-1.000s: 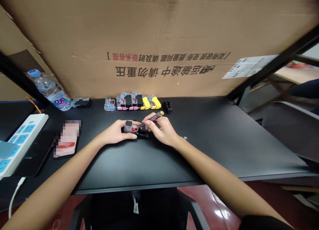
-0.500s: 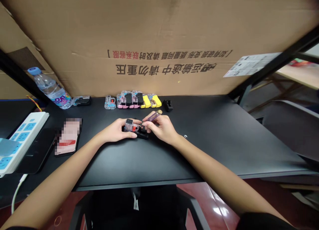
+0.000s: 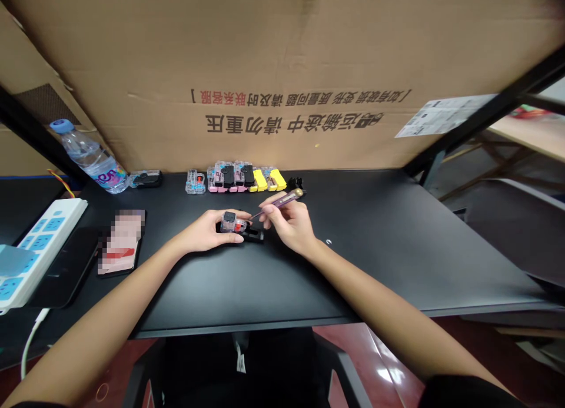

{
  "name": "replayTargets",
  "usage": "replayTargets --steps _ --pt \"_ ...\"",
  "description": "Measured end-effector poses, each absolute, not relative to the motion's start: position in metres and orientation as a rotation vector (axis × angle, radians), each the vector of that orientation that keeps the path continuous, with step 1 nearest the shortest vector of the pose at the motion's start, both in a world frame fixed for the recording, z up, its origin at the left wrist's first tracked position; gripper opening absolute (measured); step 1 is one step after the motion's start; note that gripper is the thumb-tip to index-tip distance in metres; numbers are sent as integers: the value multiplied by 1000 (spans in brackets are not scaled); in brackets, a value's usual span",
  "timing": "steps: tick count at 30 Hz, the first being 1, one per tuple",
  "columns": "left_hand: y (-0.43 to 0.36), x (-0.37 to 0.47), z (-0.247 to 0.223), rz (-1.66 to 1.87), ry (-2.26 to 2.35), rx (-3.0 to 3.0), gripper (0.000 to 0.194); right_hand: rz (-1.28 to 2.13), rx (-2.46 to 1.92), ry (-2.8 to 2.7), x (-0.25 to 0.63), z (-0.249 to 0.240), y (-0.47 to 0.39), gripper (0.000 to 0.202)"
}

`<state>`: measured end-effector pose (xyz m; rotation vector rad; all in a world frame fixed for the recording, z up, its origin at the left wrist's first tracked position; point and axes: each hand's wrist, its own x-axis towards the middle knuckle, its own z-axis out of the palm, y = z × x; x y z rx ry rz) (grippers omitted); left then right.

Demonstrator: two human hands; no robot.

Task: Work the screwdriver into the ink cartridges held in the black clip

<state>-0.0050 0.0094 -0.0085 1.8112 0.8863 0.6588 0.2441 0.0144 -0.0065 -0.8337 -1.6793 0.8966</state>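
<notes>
My left hand (image 3: 212,230) is closed around a small clear plastic case (image 3: 229,221) with a dark square top and a red part inside. The case sits at the left end of a black holder (image 3: 253,235), which lies on the desk. My right hand (image 3: 289,222) pinches a slim screwdriver (image 3: 286,198) with a purple handle and a gold-coloured end cap. Its thin shaft slants down left to the right side of the case, near the red part. Whether the tip touches the case is too small to tell.
Along the back of the black desk (image 3: 309,290) stand several clear cases (image 3: 227,175) with black, pink or yellow parts, and a loose black piece (image 3: 295,184). On the left are a water bottle (image 3: 95,161), a phone (image 3: 123,243) and a power strip (image 3: 44,243). Cardboard (image 3: 309,49) walls the back.
My right hand has shifted slightly right, and the screwdriver leans over more, showing its shaft. The left hand keeps its hold on the case, nearly still.
</notes>
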Motion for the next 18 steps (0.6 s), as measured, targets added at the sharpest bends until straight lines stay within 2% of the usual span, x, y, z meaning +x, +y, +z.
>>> replayTargets --steps 10,18 --pt "7 -4 -3 766 977 1907 47 944 -804 -1926 246 -4 10 45" --pt "5 -2 -2 768 986 1924 42 1034 -796 -1855 244 -1 9 52"
